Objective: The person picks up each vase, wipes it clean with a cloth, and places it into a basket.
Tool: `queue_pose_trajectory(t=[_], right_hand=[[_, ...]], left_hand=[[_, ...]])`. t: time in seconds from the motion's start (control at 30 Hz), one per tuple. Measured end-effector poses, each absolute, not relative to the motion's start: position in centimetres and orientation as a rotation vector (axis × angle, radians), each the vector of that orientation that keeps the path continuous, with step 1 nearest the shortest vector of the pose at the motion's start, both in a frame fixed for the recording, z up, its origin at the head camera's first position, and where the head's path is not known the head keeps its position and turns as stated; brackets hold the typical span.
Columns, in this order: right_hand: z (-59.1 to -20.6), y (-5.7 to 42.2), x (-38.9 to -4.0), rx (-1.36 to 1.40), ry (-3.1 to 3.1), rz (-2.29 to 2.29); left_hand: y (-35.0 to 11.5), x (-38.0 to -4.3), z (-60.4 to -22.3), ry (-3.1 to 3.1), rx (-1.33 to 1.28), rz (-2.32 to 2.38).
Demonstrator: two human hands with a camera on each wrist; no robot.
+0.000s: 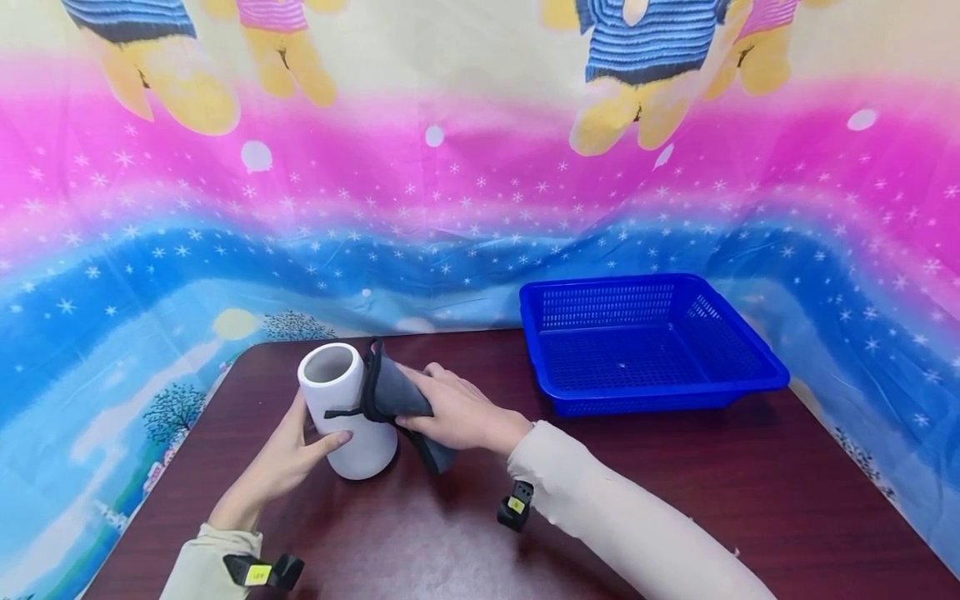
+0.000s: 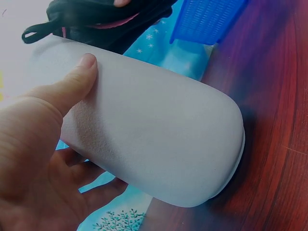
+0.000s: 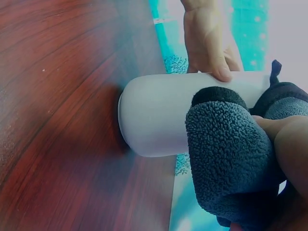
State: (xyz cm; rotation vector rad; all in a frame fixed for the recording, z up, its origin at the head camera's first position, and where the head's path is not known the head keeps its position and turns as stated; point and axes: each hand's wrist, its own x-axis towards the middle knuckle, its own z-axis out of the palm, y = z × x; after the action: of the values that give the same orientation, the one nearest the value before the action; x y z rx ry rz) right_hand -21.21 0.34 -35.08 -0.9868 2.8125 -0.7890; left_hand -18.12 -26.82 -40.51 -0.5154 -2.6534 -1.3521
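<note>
We've got one white vase [image 1: 337,398] base down on the table [image 1: 420,542], roughly upright, nearer the left edge than the right and set in from the far edge. Left hand [image 1: 288,454]: wrapped round the vase from the left-edge side, thumb across the near face, fingers behind. Right hand [image 1: 461,412]: pinching one grey cloth [image 1: 405,396] between thumb and fingers, bunched beside the vase's mouth, its black loop [image 1: 345,413] overlapping the wall; we can't tell how hard it presses, if at all. Handling, our read: vase is rigid, hollow, probably ceramic, middling weight, would chip or crack if tipped. Looks matte, so bare skin should grip fine; fabric on it could slide. No handle, so we'd take it round the body below the mouth, thumb opposing fingers, base kept down. Cloth should be soft, light, floppy, nothing to break; we'd pinch a folded bunch and mind the loop. Count: one vase, one cloth as far as the folds show, one blue basket [image 1: 645,402] at the far right corner, one table, two hands, two pale sleeves [image 1: 630,517], two black clips [image 1: 516,505], one by each sleeve. Printed curtain [image 1: 420,183] behind the far edge, panels uncountable.
</note>
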Motion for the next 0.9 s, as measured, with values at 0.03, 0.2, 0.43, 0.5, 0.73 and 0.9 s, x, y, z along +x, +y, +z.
queue_pose_trajectory(t=[0.03,0.2,0.43,0.5,0.73,0.9], right_hand=[[-35.0,0.2,-21.2,-0.987,2.814,-0.788],[-34.9,-0.2,-21.2,-0.988,2.816,-0.777],[-34.9,-0.9,-21.2,-0.959,2.815,-0.732],[-34.9,-1.0,-21.2,-0.949,2.817,-0.719],[-35.3,-1.2,-21.2,-0.934,2.828,-0.705],[-35.5,-1.3,-21.2,-0.929,2.841,-0.681]], left_hand=[[-26.8,-18.1,-40.5,-2.652,-0.518,-1.352],[-26.9,-18.2,-40.5,-2.638,-0.534,-1.365],[-26.9,-18.1,-40.5,-2.639,-0.535,-1.37],[-26.9,-18.1,-40.5,-2.636,-0.538,-1.385],[-26.9,-18.1,-40.5,-2.642,-0.537,-1.36],[-26.8,-18.0,-40.4,-2.644,-0.531,-1.373]])
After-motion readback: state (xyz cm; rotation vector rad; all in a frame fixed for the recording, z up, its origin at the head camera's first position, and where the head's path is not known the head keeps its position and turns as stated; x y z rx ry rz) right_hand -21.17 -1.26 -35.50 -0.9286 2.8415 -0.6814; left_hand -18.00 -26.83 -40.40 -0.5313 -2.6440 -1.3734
